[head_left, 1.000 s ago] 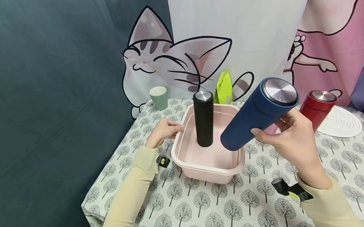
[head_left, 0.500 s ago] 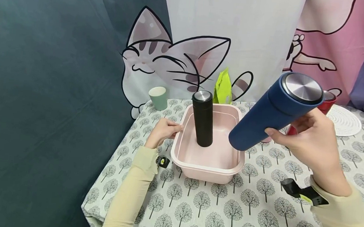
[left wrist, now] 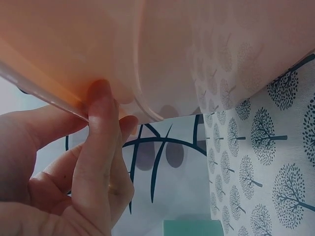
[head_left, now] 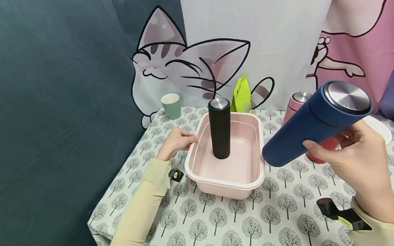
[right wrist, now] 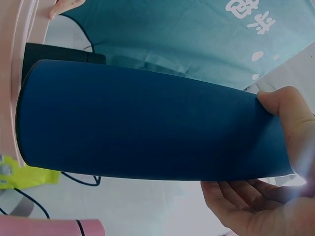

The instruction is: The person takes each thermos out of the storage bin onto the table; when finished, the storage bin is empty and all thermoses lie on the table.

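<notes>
A pale pink plastic basin (head_left: pixel 223 184) stands on the table with a black thermos flask (head_left: pixel 220 135) upright inside it. My left hand (head_left: pixel 178 141) pinches the basin's left rim; in the left wrist view the fingers (left wrist: pixel 101 103) press on its wall. To the right of the basin, my right hand (head_left: pixel 363 165) grips a blue thermos flask (head_left: pixel 310 130) in the air. This flask leans, steel lid up to the right and base beside the basin's right rim. Behind it, a pink flask (head_left: pixel 292 107) and a red flask (head_left: pixel 318 156) are partly hidden.
A green cup (head_left: pixel 172 108) stands at the table's back left. Behind the basin is a lime-green bag (head_left: pixel 242 93). A white round mat (head_left: pixel 381 128) lies at the far right, partly covered. A printed cat curtain (head_left: pixel 278 19) hangs behind the table.
My right hand has carried the blue flask rightward, from over the basin to outside its right rim. The pink flask's top has come into sight. My left hand has stayed on the rim.
</notes>
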Demonstrator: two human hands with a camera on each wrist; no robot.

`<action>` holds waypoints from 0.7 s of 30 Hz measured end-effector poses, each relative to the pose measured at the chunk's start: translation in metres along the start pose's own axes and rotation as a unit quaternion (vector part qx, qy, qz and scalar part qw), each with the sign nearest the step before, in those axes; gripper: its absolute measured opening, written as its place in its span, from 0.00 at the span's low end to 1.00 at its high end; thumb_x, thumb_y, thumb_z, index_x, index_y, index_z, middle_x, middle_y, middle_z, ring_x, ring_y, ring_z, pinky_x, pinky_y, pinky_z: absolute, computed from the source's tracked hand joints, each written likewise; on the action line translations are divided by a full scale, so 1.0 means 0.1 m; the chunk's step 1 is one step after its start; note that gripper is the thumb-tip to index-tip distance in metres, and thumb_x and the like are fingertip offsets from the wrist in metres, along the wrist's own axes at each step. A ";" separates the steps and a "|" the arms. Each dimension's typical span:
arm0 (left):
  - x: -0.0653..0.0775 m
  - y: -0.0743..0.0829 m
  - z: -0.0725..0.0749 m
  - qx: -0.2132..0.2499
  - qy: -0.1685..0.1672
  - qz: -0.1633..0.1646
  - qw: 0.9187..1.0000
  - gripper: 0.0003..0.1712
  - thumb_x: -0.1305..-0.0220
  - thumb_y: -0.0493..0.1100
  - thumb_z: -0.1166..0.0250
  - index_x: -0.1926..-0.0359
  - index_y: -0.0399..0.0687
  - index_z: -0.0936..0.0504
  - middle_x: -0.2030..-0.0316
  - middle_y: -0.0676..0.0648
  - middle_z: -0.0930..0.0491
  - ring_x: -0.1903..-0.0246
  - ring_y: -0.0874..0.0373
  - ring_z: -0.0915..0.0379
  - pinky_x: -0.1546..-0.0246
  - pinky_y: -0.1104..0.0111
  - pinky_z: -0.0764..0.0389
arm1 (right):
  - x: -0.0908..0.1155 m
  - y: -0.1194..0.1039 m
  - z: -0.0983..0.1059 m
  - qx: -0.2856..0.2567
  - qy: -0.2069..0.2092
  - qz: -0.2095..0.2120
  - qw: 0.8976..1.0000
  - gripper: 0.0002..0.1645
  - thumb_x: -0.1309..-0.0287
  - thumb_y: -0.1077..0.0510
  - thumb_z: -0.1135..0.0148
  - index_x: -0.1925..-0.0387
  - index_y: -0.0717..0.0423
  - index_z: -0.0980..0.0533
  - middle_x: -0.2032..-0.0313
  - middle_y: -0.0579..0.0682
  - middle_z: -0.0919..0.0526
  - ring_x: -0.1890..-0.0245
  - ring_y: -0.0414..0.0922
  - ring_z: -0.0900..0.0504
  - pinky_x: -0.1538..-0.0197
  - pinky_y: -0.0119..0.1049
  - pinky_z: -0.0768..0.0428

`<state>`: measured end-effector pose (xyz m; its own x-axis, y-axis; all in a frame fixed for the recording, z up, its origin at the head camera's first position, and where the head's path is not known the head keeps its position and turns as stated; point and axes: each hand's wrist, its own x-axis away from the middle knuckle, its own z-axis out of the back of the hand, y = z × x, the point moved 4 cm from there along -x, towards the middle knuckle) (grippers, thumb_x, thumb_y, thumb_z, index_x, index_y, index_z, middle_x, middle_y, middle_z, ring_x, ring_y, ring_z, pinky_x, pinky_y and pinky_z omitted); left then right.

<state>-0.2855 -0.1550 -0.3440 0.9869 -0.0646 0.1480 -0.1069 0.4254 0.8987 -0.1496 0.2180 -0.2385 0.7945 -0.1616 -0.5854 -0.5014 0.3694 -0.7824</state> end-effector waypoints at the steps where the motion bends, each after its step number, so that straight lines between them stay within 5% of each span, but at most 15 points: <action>1: 0.00 0.00 0.00 -0.002 0.000 0.000 1.000 0.16 0.37 0.40 0.32 0.53 0.31 0.17 0.58 0.33 0.15 0.62 0.44 0.15 0.56 0.61 0.12 | 0.00 0.01 0.01 -0.003 0.002 -0.002 1.000 0.43 0.69 0.83 0.27 0.44 0.63 0.24 0.55 0.44 0.14 0.60 0.37 0.15 0.56 0.18 0.18; 12: 0.01 0.02 0.01 0.002 -0.001 0.001 1.000 0.17 0.37 0.39 0.32 0.53 0.30 0.17 0.58 0.32 0.15 0.70 0.55 0.15 0.61 0.65 0.11 | -0.01 0.19 0.11 0.038 0.014 -0.017 0.999 0.44 0.67 0.79 0.25 0.42 0.57 0.23 0.55 0.39 0.16 0.55 0.34 0.18 0.47 0.15 0.23; 21: 0.02 0.02 0.00 0.003 0.000 0.003 1.000 0.16 0.37 0.38 0.33 0.53 0.30 0.17 0.57 0.32 0.15 0.72 0.57 0.16 0.61 0.65 0.11 | 0.04 0.42 0.21 0.079 0.009 -0.041 0.996 0.40 0.65 0.74 0.22 0.45 0.51 0.22 0.63 0.34 0.19 0.61 0.30 0.21 0.51 0.10 0.25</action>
<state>-0.2836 -0.1545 -0.3413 0.9863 -0.0619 0.1530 -0.1134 0.4197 0.9005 -0.1603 0.2518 -0.2691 0.8234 -0.2130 -0.5260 -0.3740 0.4933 -0.7853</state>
